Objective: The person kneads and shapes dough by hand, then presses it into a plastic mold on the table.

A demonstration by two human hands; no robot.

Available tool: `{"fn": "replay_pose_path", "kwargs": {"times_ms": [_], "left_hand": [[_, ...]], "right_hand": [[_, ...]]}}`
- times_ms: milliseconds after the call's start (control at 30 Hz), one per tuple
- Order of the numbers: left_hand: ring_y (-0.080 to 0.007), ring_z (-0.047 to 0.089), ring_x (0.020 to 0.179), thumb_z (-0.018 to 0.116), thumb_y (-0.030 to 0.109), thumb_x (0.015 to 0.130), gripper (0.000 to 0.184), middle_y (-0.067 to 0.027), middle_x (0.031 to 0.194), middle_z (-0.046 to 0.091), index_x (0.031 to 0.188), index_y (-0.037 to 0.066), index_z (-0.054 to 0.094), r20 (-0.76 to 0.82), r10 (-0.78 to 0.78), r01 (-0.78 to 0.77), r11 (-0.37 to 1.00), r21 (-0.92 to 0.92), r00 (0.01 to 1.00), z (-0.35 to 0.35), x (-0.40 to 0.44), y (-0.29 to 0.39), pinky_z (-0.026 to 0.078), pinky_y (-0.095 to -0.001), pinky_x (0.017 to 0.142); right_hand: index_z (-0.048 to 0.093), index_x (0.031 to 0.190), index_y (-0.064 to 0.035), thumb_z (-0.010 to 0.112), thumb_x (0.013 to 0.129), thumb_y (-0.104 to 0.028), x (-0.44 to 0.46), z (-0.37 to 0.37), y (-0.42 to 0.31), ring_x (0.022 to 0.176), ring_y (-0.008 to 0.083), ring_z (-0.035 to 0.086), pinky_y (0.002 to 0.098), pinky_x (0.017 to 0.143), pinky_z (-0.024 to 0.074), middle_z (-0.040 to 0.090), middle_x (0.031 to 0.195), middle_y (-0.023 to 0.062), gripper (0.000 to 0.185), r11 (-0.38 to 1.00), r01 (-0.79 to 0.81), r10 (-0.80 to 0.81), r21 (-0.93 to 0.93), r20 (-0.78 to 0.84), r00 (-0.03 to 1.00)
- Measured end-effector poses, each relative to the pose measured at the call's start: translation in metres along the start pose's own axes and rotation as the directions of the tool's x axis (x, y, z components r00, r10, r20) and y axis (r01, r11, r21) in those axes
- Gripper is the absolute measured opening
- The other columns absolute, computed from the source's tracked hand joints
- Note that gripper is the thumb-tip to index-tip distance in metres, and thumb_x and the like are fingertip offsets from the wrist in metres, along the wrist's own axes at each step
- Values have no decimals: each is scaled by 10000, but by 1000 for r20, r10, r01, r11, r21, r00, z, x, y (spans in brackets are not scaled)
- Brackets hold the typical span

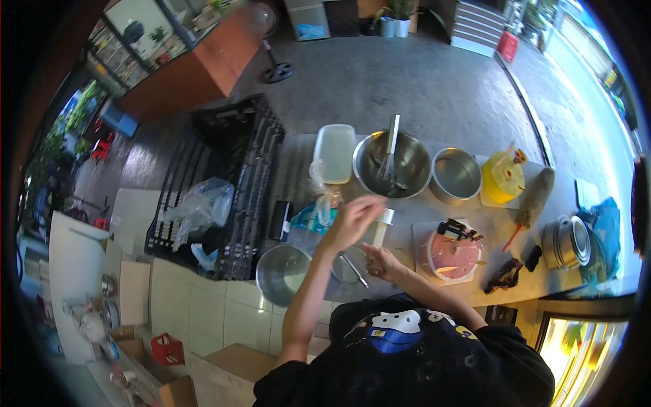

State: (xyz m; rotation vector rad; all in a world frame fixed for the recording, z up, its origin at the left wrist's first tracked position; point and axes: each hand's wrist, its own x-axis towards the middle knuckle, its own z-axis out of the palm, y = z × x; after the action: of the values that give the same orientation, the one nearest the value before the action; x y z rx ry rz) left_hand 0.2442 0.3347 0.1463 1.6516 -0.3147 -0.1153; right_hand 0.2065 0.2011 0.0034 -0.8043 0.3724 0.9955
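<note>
My left hand (358, 220) is raised over the table, a little blurred, fingers stretched to the right with nothing visible in them. Just below it, my right hand (384, 263) has its index finger extended and the others partly curled; no held object shows. Between the hands lies a pale flat-handled tool (382, 230), partly covered. A metal-handled utensil (354, 270) rests over a round pan (342, 269) beside my right hand. Right of that hand, a pink cake (453, 258) with dark and gold decorations sits on a white board. A steel mixing bowl (413, 180) holds a whisk (390, 152).
An empty-looking steel pot (283, 275) and a black crate (224, 183) with plastic bags stand left. Behind are a white tub (334, 152), a round cake tin (456, 176) and a yellow cake (503, 180). Stacked tins (569, 241) occupy the right end.
</note>
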Motion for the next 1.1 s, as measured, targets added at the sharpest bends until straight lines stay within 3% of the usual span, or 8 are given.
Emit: {"fn": "replay_pose_path", "kwargs": {"times_ms": [67, 133, 233, 333, 633, 1100], "left_hand": [[-179, 539, 953, 436, 167, 868, 266, -93, 1089, 517, 1069, 4, 497, 197, 279, -174, 887, -428, 940, 29, 26, 72, 406, -312, 855], [-184, 489, 1015, 341, 312, 895, 378, -106, 1113, 504, 1079, 19, 493, 379, 542, -106, 664, -741, 750, 64, 48, 130, 400, -323, 837], [-184, 490, 1011, 333, 324, 893, 390, -105, 1114, 503, 1079, 20, 492, 403, 743, 82, 429, -900, 534, 99, 49, 194, 400, -320, 832], [-183, 491, 1008, 325, 337, 892, 403, -105, 1115, 502, 1079, 21, 492, 355, 822, 188, 303, -934, 445, 111, 46, 224, 400, -318, 826], [-180, 494, 996, 301, 374, 887, 442, -104, 1118, 500, 1078, 23, 491, 293, 862, 263, 195, -945, 414, 125, 37, 236, 400, -309, 809], [-176, 499, 978, 264, 431, 880, 502, -103, 1122, 496, 1078, 27, 489, 298, 846, 290, 179, -940, 442, 140, 36, 237, 400, -295, 782]], "right_hand": [[479, 644, -122, 592, 767, -298, 4, 1, 4, 392, 107, 413, 249, 327, 297, 413, 501, -15, 242, 998, -60, 60, 21, 9, 998], [481, 649, -121, 588, 769, -301, 6, 3, 12, 397, 108, 416, 251, 333, 301, 416, 504, -14, 242, 993, -113, 112, 30, 28, 993], [483, 655, -120, 583, 771, -306, 2, -1, 16, 403, 110, 420, 254, 341, 306, 420, 508, -13, 241, 989, -138, 135, 57, 42, 990], [485, 662, -118, 578, 774, -310, -6, -11, 13, 409, 112, 425, 257, 349, 311, 425, 513, -13, 241, 986, -127, 121, 108, 56, 991], [490, 682, -113, 562, 782, -324, -16, -23, 11, 428, 119, 438, 265, 373, 327, 438, 526, -10, 244, 977, -96, 80, 191, 88, 993], [499, 712, -106, 537, 795, -345, -12, -24, 3, 458, 130, 459, 279, 411, 351, 459, 547, -6, 256, 950, -54, -2, 307, 178, 984]]}}
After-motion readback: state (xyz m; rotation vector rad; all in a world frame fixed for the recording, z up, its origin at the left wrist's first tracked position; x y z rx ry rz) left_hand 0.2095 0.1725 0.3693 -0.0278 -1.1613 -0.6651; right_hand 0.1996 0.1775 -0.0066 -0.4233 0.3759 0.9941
